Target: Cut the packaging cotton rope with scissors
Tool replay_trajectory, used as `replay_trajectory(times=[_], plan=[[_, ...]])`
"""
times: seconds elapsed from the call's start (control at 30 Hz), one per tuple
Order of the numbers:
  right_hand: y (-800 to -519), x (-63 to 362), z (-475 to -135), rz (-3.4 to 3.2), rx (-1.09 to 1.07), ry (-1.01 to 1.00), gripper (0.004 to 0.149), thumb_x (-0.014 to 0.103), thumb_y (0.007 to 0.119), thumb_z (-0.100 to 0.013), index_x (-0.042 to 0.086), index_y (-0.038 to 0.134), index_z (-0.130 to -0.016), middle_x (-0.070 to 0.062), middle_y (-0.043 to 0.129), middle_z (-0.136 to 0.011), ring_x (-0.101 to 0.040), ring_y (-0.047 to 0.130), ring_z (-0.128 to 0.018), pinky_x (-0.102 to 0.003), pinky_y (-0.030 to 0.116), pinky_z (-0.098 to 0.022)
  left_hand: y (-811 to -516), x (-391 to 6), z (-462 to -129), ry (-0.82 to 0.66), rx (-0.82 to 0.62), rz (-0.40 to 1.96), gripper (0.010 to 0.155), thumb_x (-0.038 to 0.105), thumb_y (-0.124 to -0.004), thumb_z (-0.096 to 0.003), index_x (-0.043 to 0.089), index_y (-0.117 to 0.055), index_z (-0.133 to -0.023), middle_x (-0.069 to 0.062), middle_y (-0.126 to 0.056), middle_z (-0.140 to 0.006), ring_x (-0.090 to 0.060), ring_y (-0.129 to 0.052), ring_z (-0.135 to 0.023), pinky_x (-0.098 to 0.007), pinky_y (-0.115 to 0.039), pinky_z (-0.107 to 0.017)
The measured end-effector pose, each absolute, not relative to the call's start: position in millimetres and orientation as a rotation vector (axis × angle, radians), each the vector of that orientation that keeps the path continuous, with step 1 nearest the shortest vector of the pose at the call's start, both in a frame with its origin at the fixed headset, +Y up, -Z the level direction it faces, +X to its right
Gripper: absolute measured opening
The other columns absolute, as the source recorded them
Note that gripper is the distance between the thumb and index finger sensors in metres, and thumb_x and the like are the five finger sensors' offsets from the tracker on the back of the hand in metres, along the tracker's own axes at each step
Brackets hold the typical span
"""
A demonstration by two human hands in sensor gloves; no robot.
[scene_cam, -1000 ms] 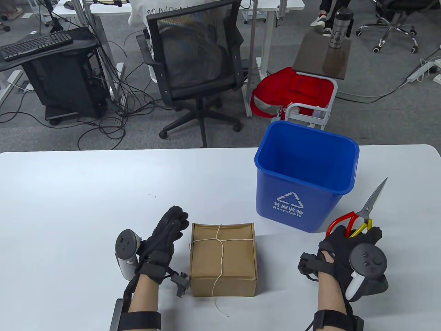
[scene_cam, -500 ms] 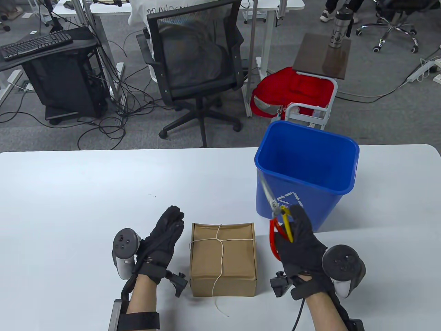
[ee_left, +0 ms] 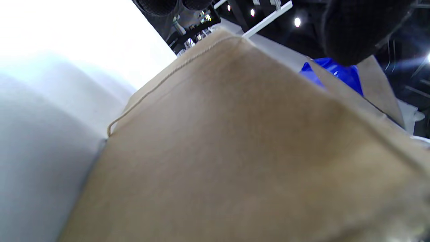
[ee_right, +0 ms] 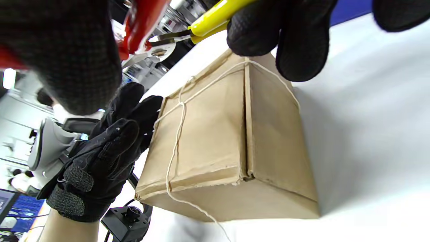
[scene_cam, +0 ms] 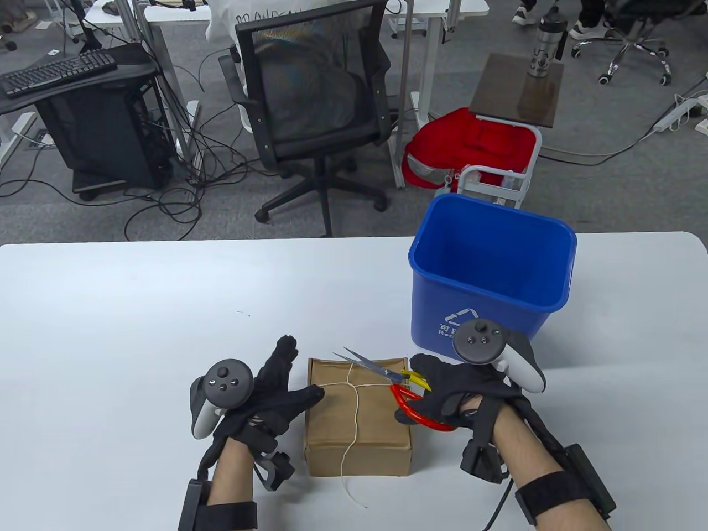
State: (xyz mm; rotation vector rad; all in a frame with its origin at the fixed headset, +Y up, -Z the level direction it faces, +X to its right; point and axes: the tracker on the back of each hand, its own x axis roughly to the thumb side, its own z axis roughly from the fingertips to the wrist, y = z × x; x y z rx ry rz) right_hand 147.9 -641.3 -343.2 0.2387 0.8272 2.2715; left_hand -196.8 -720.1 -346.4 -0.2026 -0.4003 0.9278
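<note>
scissors (scene_cam: 387, 381) were swung in from 3 o'clock, gripped by the right hand (scene_cam: 459, 387), blades over the rope (scene_cam: 354, 398); box (scene_cam: 358, 431) steadied by the flat left hand (scene_cam: 271, 392), so cutting looked imminent.

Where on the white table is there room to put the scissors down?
The white table is bare across its wide left part, left of the left hand, and behind the brown cardboard box. A bare strip lies right of the blue recycling bin. Around the box it is crowded: both hands and the red-and-yellow-handled scissors.

White table (scene_cam: 110, 310) bears a cardboard box (scene_cam: 358, 437) and blue bin (scene_cam: 487, 310).
</note>
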Motion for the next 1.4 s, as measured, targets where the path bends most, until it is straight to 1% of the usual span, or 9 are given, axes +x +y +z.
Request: replay_trajectory(times=[0.17, 0.27, 0.47, 0.67, 0.87, 1.03, 1.13, 1.33, 1.4], plan=[[-638, 150, -354, 2.335, 0.204, 1.031, 0.099, 0.045, 0.099, -0.039, 0.004, 0.044, -0.111, -0.025, 0.081, -0.077, -0.05, 0.081, -0.076, -0.084, 0.057, -0.052, -722, -189, -347, -0.39, -0.282, 0.83, 0.099, 0.049, -0.088, -0.0543, 0.013, -0.02, -0.117, -0.031, -0.029, -0.117, -0.062, -0.038, -0.106, -0.081, -0.033, -0.069], [-636, 150, -359, 2.345, 0.187, 1.075, 0.098, 0.045, 0.098, -0.04, 0.004, 0.045, -0.111, -0.026, 0.081, -0.077, -0.05, 0.081, -0.075, -0.084, 0.056, -0.052, -723, -188, -348, -0.393, -0.297, 0.887, 0.096, 0.045, -0.089, -0.0547, 0.013, -0.025, -0.117, -0.032, -0.029, -0.116, -0.062, -0.037, -0.106, -0.081, -0.033, -0.068], [-638, 143, -374, 2.326, 0.164, 1.14, 0.098, 0.044, 0.099, -0.039, 0.002, 0.046, -0.11, -0.028, 0.082, -0.075, -0.051, 0.083, -0.071, -0.084, 0.056, -0.052, -726, -188, -348, -0.395, -0.313, 0.901, 0.095, 0.046, -0.089, -0.0549, 0.014, -0.024, -0.117, -0.031, -0.028, -0.117, -0.062, -0.039, -0.106, -0.081, -0.034, -0.069], [-636, 128, -387, 2.291, 0.175, 1.192, 0.096, 0.046, 0.099, -0.039, -0.001, 0.05, -0.108, -0.027, 0.087, -0.068, -0.048, 0.087, -0.056, -0.081, 0.062, -0.049, -727, -188, -348, -0.395, -0.315, 0.918, 0.096, 0.047, -0.089, -0.0547, 0.016, -0.023, -0.118, -0.031, -0.028, -0.117, -0.061, -0.039, -0.106, -0.081, -0.034, -0.068], [-639, 120, -395, 2.281, 0.195, 1.186, 0.092, 0.047, 0.098, -0.039, -0.002, 0.057, -0.105, -0.024, 0.093, -0.059, -0.041, 0.092, -0.039, -0.075, 0.07, -0.042, -728, -188, -348, -0.396, -0.319, 0.928, 0.096, 0.047, -0.088, -0.0549, 0.016, -0.023, -0.118, -0.031, -0.028, -0.117, -0.061, -0.039, -0.106, -0.081, -0.034, -0.069], [-644, 116, -398, 2.275, 0.234, 1.165, 0.088, 0.043, 0.099, -0.039, -0.005, 0.059, -0.102, -0.021, 0.096, -0.054, -0.037, 0.094, -0.031, -0.071, 0.075, -0.039, -728, -188, -348, -0.394, -0.318, 0.931, 0.096, 0.047, -0.088, -0.0548, 0.016, -0.023, -0.118, -0.031, -0.028, -0.117, -0.061, -0.039, -0.106, -0.081, -0.034, -0.068], [-644, 112, -400, 2.316, 0.303, 1.054, 0.078, 0.032, 0.101, -0.035, -0.012, 0.069, -0.091, -0.015, 0.102, -0.035, -0.028, 0.097, -0.008, -0.062, 0.086, -0.023, -729, -188, -348, -0.391, -0.319, 0.936, 0.096, 0.047, -0.088, -0.0549, 0.017, -0.023, -0.118, -0.031, -0.029, -0.117, -0.061, -0.039, -0.106, -0.081, -0.033, -0.068], [-645, 117, -394, 2.274, 0.339, 1.016, 0.079, 0.032, 0.101, -0.035, -0.01, 0.069, -0.092, -0.015, 0.102, -0.036, -0.028, 0.097, -0.01, -0.062, 0.084, -0.026, -730, -188, -349, -0.388, -0.321, 0.945, 0.096, 0.047, -0.089, -0.0548, 0.017, -0.023, -0.118, -0.031, -0.029, -0.117, -0.061, -0.039, -0.106, -0.081, -0.034, -0.068], [-645, 120, -391, 2.271, 0.373, 0.922, 0.079, 0.033, 0.101, -0.034, -0.009, 0.069, -0.092, -0.014, 0.102, -0.037, -0.028, 0.098, -0.011, -0.062, 0.085, -0.029, -730, -189, -349, -0.388, -0.323, 0.95, 0.096, 0.047, -0.088, -0.0549, 0.017, -0.023, -0.118, -0.031, -0.029, -0.117, -0.061, -0.04, -0.106, -0.081, -0.034, -0.068]])
